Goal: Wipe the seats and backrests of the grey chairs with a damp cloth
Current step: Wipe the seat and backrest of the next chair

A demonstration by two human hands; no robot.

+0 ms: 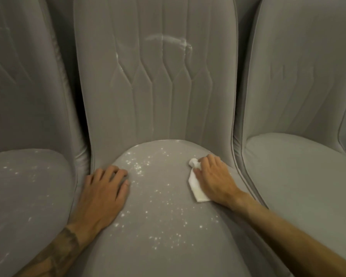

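Observation:
Three grey chairs stand side by side. The middle chair's seat (160, 220) is speckled with white powder, and its quilted backrest (158, 80) carries a white smear near the top. My right hand (214, 176) presses a small white cloth (196, 186) flat onto the right part of that seat, fingers spread over it. My left hand (104, 188) rests palm down on the seat's left edge, holding nothing.
The left chair's seat (24, 196) also shows white specks, and its backrest (22, 76) has faint marks. The right chair's seat (304, 176) and backrest (300, 72) look plain grey. Narrow dark gaps separate the chairs.

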